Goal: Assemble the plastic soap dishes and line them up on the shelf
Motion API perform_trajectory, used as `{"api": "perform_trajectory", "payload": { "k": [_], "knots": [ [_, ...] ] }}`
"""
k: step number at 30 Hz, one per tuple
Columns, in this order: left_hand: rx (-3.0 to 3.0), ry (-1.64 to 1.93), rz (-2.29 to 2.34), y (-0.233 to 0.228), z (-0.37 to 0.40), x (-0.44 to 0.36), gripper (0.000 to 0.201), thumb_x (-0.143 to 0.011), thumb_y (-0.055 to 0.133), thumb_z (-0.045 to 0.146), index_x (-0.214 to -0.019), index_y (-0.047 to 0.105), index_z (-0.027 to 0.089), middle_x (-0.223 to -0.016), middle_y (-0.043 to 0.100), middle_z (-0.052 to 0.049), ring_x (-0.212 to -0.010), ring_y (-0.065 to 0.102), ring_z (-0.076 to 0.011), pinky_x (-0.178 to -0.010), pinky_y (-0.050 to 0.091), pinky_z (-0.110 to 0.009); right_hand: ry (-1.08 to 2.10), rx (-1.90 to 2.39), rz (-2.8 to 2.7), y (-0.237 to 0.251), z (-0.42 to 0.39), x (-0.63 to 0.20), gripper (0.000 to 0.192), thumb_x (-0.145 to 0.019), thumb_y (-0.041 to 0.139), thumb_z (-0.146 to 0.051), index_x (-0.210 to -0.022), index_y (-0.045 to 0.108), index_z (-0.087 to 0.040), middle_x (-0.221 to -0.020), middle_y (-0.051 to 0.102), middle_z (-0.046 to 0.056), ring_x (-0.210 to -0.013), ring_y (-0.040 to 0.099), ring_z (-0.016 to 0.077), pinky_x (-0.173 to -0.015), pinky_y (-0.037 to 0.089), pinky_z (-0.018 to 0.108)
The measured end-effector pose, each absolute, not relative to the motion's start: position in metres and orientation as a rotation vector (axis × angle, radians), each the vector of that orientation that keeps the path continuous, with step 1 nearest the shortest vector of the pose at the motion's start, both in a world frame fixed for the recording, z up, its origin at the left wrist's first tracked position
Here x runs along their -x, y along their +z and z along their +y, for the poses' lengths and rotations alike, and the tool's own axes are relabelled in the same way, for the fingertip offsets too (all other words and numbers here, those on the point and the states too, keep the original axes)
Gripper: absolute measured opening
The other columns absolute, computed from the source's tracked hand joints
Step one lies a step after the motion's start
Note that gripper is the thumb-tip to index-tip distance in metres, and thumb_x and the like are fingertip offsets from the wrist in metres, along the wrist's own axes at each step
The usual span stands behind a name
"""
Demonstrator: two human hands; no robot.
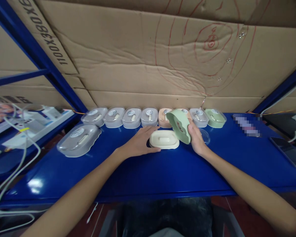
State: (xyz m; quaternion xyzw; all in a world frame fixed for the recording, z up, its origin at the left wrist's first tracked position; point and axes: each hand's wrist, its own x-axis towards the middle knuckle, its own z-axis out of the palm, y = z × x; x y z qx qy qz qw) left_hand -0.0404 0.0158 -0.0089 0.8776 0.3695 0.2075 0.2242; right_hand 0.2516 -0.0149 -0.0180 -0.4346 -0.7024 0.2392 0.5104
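Observation:
A cream oval tray [168, 143], with a raised middle, lies on the blue table. My left hand [141, 140] curves around its left end, thumb along the near edge and fingers at the far edge. My right hand [196, 137] grips a pale green oval bowl-like shell [179, 126] by its right side, tilted above the tray's right end. Some dark marking shows on the shell, too small to read. Behind the right fingers a clear plastic cover [205, 135] lies partly hidden on the table.
Several lidded boxes, grey [132, 118], peach [164, 118] and green [215, 118], line the back against a cardboard wall [118, 59]. Another grey box [79, 140] stands at left. A phone [289, 151] lies right. White cables [24, 158] hang beside the left end.

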Motion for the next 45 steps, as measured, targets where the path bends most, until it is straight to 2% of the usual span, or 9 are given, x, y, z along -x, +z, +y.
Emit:
{"api": "perform_trajectory", "payload": {
  "k": [3,7,11,15,18,25,31,40,45],
  "knots": [
    [-2.435,0.584,0.993,-0.010,0.016,0.041,0.094,-0.081,0.086,0.066,-0.161,0.048,0.034,-0.160,0.057,-0.012,-0.150,0.050,-0.0434,-0.124,0.040,-0.067,0.545,1.007,-1.715,-0.018,-0.016,-0.250,0.061,-0.107,0.039,-0.074,-0.144,0.062,-0.031,-0.139,0.073,0.008,-0.130,0.067,0.0358,-0.111,0.055,0.056],
    [-2.392,0.613,0.977,-0.011,0.016,0.040,0.106,-0.080,0.089,0.062,-0.168,0.036,0.035,-0.162,0.055,-0.013,-0.145,0.054,-0.0417,-0.124,0.040,-0.066,0.451,0.987,-1.787,-0.020,-0.017,-0.249,0.055,-0.105,0.055,-0.068,-0.144,0.057,-0.030,-0.144,0.069,0.012,-0.132,0.066,0.0358,-0.112,0.054,0.057],
    [-2.353,0.588,0.976,-0.012,0.016,0.039,0.115,-0.078,0.090,0.062,-0.171,0.028,0.034,-0.163,0.053,-0.015,-0.146,0.054,-0.0421,-0.121,0.044,-0.065,0.297,1.002,-1.900,-0.019,-0.019,-0.248,0.065,-0.095,0.074,-0.064,-0.148,0.054,-0.031,-0.146,0.065,0.014,-0.135,0.063,0.0384,-0.114,0.052,0.063],
    [-2.323,0.620,0.957,-0.013,0.015,0.038,0.130,-0.073,0.093,0.065,-0.174,0.017,0.034,-0.175,0.037,-0.017,-0.157,0.043,-0.0448,-0.126,0.038,-0.069,0.253,0.983,-2.017,-0.019,-0.020,-0.246,0.076,-0.089,0.082,-0.065,-0.152,0.051,-0.035,-0.149,0.062,0.013,-0.143,0.058,0.0400,-0.119,0.048,0.067],
    [-2.289,0.628,0.919,-0.012,0.014,0.037,0.133,-0.073,0.094,0.064,-0.174,0.014,0.032,-0.179,0.030,-0.017,-0.162,0.036,-0.0433,-0.130,0.034,-0.068,0.243,0.938,-2.088,-0.022,-0.019,-0.245,0.079,-0.088,0.084,-0.063,-0.153,0.049,-0.036,-0.151,0.061,0.013,-0.145,0.055,0.0403,-0.121,0.046,0.070],
    [-2.295,0.628,0.912,-0.015,0.015,0.036,0.138,-0.069,0.097,0.064,-0.175,0.013,0.031,-0.180,0.027,-0.018,-0.163,0.032,-0.0460,-0.131,0.029,-0.071,0.256,0.912,-2.212,-0.025,-0.019,-0.245,0.089,-0.088,0.084,-0.063,-0.160,0.043,-0.033,-0.156,0.058,0.016,-0.146,0.055,0.0410,-0.120,0.047,0.069],
    [-2.287,0.603,0.925,-0.017,0.015,0.036,0.141,-0.067,0.097,0.063,-0.175,0.014,0.030,-0.179,0.029,-0.017,-0.163,0.031,-0.0494,-0.130,0.030,-0.072,0.267,0.901,-2.276,-0.023,-0.022,-0.243,0.088,-0.090,0.082,-0.063,-0.161,0.042,-0.029,-0.158,0.057,0.016,-0.146,0.055,0.0388,-0.121,0.047,0.064],
    [-2.333,0.581,0.887,-0.016,0.013,0.035,0.139,-0.070,0.095,0.066,-0.176,0.012,0.034,-0.180,0.029,-0.017,-0.163,0.030,-0.0487,-0.129,0.029,-0.073,0.245,0.880,-2.311,-0.026,-0.023,-0.241,0.087,-0.089,0.084,-0.062,-0.158,0.045,-0.028,-0.158,0.056,0.016,-0.147,0.054,0.0384,-0.122,0.047,0.063],
    [-2.371,0.585,0.867,-0.012,0.010,0.034,0.133,-0.072,0.093,0.067,-0.175,0.017,0.035,-0.178,0.032,-0.017,-0.162,0.032,-0.0485,-0.128,0.031,-0.073,0.249,0.891,-2.322,-0.024,-0.024,-0.240,0.085,-0.089,0.083,-0.062,-0.158,0.046,-0.029,-0.156,0.057,0.016,-0.144,0.056,0.0392,-0.120,0.048,0.063]
  ]
}}
